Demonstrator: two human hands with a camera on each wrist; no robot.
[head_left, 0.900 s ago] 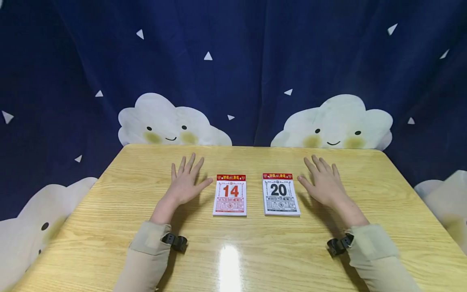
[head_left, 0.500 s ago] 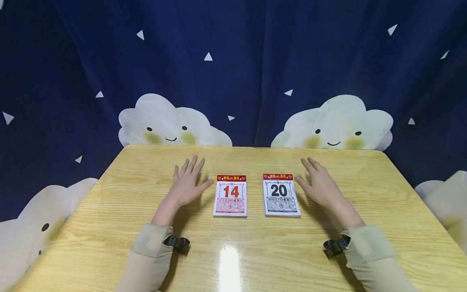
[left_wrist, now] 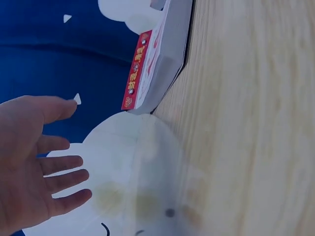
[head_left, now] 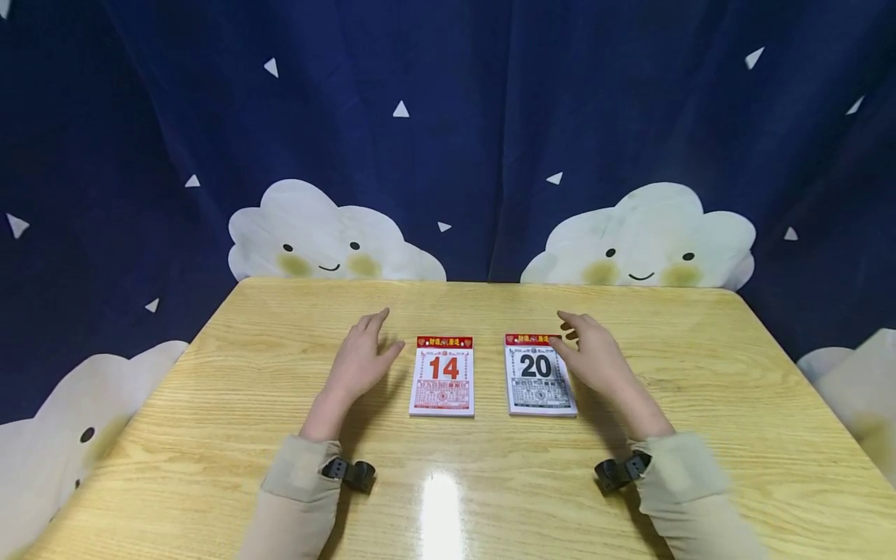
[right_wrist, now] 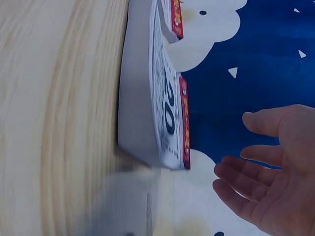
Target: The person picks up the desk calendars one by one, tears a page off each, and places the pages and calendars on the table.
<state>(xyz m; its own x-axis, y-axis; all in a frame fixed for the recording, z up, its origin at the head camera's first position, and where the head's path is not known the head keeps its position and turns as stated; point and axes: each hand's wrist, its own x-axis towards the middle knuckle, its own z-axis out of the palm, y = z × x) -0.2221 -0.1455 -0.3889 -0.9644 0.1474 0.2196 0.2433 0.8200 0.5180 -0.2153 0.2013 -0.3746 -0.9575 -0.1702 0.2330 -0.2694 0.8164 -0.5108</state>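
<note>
Head view: the right hand (head_left: 591, 359) (fingers loose, holding nothing) hovers at the right edge of the "20" calendar pad (head_left: 539, 377); the left hand (head_left: 360, 362), equally relaxed, lies left of the "14" calendar pad (head_left: 443, 376).

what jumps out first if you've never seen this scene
Two tear-off calendar pads lie side by side mid-table: the red 14 pad on the left, the black 20 pad on the right. The left hand hovers open beside the 14; the right hand reaches over the 20's top corner. Smiling clouds dot the blue curtain behind.
</note>
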